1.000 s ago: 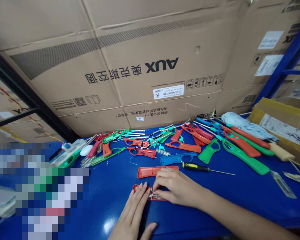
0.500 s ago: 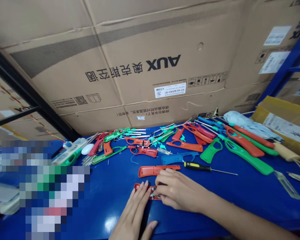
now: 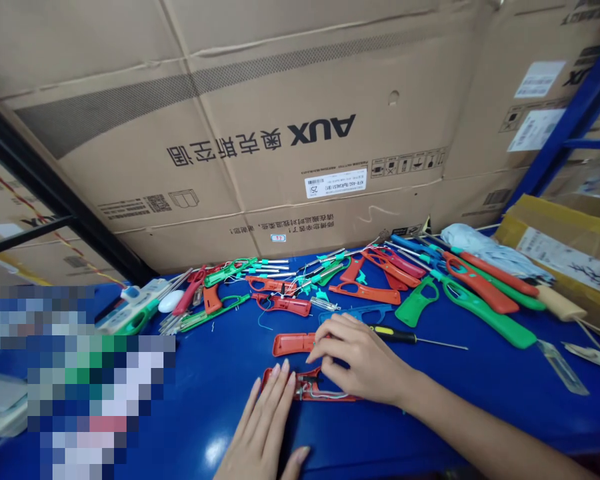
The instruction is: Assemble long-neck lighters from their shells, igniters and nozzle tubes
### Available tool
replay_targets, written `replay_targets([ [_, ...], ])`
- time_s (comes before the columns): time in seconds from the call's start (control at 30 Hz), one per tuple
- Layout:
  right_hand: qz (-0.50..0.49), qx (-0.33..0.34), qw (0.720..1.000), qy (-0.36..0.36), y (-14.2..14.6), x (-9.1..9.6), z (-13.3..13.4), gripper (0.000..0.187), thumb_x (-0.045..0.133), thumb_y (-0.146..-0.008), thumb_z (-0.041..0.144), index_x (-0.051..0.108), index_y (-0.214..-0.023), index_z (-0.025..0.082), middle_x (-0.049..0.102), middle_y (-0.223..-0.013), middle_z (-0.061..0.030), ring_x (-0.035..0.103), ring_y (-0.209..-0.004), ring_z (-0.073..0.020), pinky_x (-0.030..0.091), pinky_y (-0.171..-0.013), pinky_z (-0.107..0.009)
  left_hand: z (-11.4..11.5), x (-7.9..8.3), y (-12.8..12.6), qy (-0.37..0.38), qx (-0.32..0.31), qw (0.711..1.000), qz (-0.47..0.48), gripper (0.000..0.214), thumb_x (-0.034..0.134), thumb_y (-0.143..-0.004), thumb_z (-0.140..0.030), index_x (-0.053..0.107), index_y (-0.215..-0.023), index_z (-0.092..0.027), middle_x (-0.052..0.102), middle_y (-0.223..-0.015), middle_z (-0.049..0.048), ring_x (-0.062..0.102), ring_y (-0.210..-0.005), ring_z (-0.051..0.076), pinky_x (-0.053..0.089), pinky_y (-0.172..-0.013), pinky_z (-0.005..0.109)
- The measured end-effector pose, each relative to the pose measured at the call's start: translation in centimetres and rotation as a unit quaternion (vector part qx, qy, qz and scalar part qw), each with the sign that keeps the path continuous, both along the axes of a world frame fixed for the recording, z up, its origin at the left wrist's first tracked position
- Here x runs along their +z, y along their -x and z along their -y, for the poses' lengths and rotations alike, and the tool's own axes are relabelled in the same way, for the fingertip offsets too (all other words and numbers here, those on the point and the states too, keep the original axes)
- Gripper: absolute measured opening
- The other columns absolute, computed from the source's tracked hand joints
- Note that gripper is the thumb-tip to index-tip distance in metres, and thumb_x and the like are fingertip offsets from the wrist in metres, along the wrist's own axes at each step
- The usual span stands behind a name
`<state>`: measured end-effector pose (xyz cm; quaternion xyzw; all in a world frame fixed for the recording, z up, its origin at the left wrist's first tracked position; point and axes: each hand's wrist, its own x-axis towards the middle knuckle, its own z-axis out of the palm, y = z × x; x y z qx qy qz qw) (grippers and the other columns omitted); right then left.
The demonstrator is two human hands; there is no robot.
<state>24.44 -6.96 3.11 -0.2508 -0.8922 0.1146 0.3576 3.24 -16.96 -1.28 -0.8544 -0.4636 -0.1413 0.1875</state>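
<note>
A red half-shell of a gas lighter [image 3: 337, 397] lies on the blue table, with wires and small metal and black parts inside. My left hand [image 3: 263, 417] lies over its left end, fingers stretched out flat and thumb apart. Just above the shell's middle hovers my right hand [image 3: 357, 360], its fingers bent, with a gap between forefinger and thumb and nothing visible between them. Behind it is a second red half-shell [image 3: 293, 344], partly hidden by my right hand. A black and yellow screwdriver [image 3: 395, 334] lies past my right knuckles.
Along the back lie several lighter shells and parts, among them a blue shell [image 3: 347, 313], an orange shell [image 3: 365, 293] and a green shell [image 3: 417, 301]. Whole lighters [image 3: 490, 313] lie at right, near a yellow-taped carton [image 3: 555, 247]. A large cardboard box [image 3: 260, 87] stands behind.
My right hand has lifted from inside the lighter shell and shifted slightly up and right, uncovering its wires. My left hand stays on the shell. The view has shifted a little.
</note>
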Motion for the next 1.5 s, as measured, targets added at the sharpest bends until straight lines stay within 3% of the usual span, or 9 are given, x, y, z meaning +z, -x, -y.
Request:
replay_targets([
  [0.27, -0.051, -0.018, 0.998, -0.025, 0.0, 0.1, 0.1, 0.023, 0.046, -0.079, 0.008, 0.066, -0.078, 0.019, 0.064, -0.079, -0.0022, 0.056, -0.072, -0.0144, 0.040, -0.065, -0.029, -0.4, 0.2, 0.4, -0.024, -0.026, 0.996, -0.082, 0.063, 0.042, -0.093, -0.043, 0.025, -0.146, -0.015, 0.052, -0.138, 0.0082, 0.047, -0.127, 0.022, 0.038, -0.104, 0.037],
  [0.5, -0.063, -0.025, 0.997, -0.031, -0.1, 0.3, 0.0, 0.022, 0.047, -0.079, 0.007, 0.066, -0.077, 0.019, 0.064, -0.079, -0.0019, 0.056, -0.071, -0.0137, 0.041, -0.066, -0.028, -0.4, 0.1, 0.2, -0.048, 0.001, 0.998, -0.046, 0.076, 0.037, -0.091, -0.055, 0.013, -0.149, -0.012, 0.052, -0.138, 0.0119, 0.044, -0.129, 0.026, 0.021, -0.112, 0.044],
  [0.67, -0.070, -0.049, 0.996, -0.040, -0.2, 0.6, 0.0, 0.021, 0.048, -0.081, 0.009, 0.066, -0.076, 0.018, 0.064, -0.078, -0.0019, 0.057, -0.070, -0.0135, 0.039, -0.067, -0.028, -0.6, -0.5, 0.0, -0.051, -0.012, 0.996, -0.065, 0.072, 0.042, -0.090, -0.053, 0.022, -0.148, -0.014, 0.052, -0.138, 0.0087, 0.045, -0.128, 0.025, 0.004, -0.116, 0.044],
  [0.77, -0.086, -0.078, 0.992, -0.044, -0.3, 0.7, -0.2, 0.022, 0.047, -0.082, 0.010, 0.066, -0.075, 0.019, 0.064, -0.078, -0.0017, 0.058, -0.071, -0.0134, 0.040, -0.068, -0.029, -0.4, -0.7, 0.1, -0.046, -0.011, 0.997, -0.054, 0.072, 0.045, -0.089, -0.051, 0.024, -0.147, -0.013, 0.050, -0.140, 0.0086, 0.044, -0.130, 0.024, 0.012, -0.116, 0.040],
  [0.93, -0.140, -0.115, 0.983, -0.040, -0.9, 1.0, -1.0, 0.021, 0.049, -0.079, 0.008, 0.066, -0.075, 0.019, 0.065, -0.077, -0.0013, 0.060, -0.072, -0.0140, 0.043, -0.069, -0.028, -0.6, 1.8, 0.2, 0.071, -0.014, 0.997, 0.019, 0.056, 0.042, -0.094, -0.033, 0.025, -0.146, -0.023, 0.047, -0.142, 0.0036, 0.043, -0.131, 0.021, 0.029, -0.112, 0.044],
  [1.13, -0.157, -0.145, 0.976, -0.033, -1.5, 1.2, -1.9, 0.023, 0.049, -0.079, 0.007, 0.068, -0.075, 0.020, 0.065, -0.079, -0.0017, 0.061, -0.074, -0.0153, 0.045, -0.070, -0.029, -6.3, 6.1, -1.2, 0.162, -0.030, 0.983, 0.085, 0.038, 0.047, -0.088, -0.013, 0.053, -0.124, -0.024, 0.062, -0.127, 0.0048, 0.055, -0.120, 0.021, 0.013, -0.114, 0.056],
  [1.23, -0.160, -0.158, 0.974, -0.030, -1.8, 1.3, -2.2, 0.024, 0.049, -0.080, 0.007, 0.068, -0.076, 0.021, 0.065, -0.079, -0.0015, 0.061, -0.074, -0.0152, 0.045, -0.071, -0.029, -8.9, 6.6, -2.0, 0.213, -0.072, 0.974, 0.037, 0.033, 0.055, -0.083, -0.012, 0.061, -0.114, -0.024, 0.071, -0.111, 0.0034, 0.067, -0.101, 0.019, 0.007, -0.116, 0.053],
  [1.37, -0.178, -0.167, 0.969, -0.033, -2.1, 1.6, -2.4, 0.023, 0.049, -0.080, 0.009, 0.068, -0.075, 0.020, 0.065, -0.078, -0.0019, 0.060, -0.070, -0.0144, 0.045, -0.067, -0.027, -10.0, 6.5, -2.1, 0.186, -0.097, 0.978, -0.006, 0.028, 0.045, -0.089, -0.009, 0.063, -0.105, -0.023, 0.074, -0.094, 0.0009, 0.070, -0.084, 0.016, 0.010, -0.115, 0.053],
  [1.5, -0.180, -0.159, 0.970, -0.021, -2.2, 1.7, -2.2, 0.023, 0.048, -0.080, 0.008, 0.067, -0.075, 0.021, 0.065, -0.078, -0.0020, 0.060, -0.072, -0.0148, 0.046, -0.068, -0.027, -9.6, 6.8, -0.7, 0.179, -0.062, 0.978, 0.085, 0.023, 0.037, -0.095, -0.017, 0.058, -0.102, -0.022, 0.071, -0.089, 0.0001, 0.069, -0.079, 0.016, 0.026, -0.111, 0.052],
])
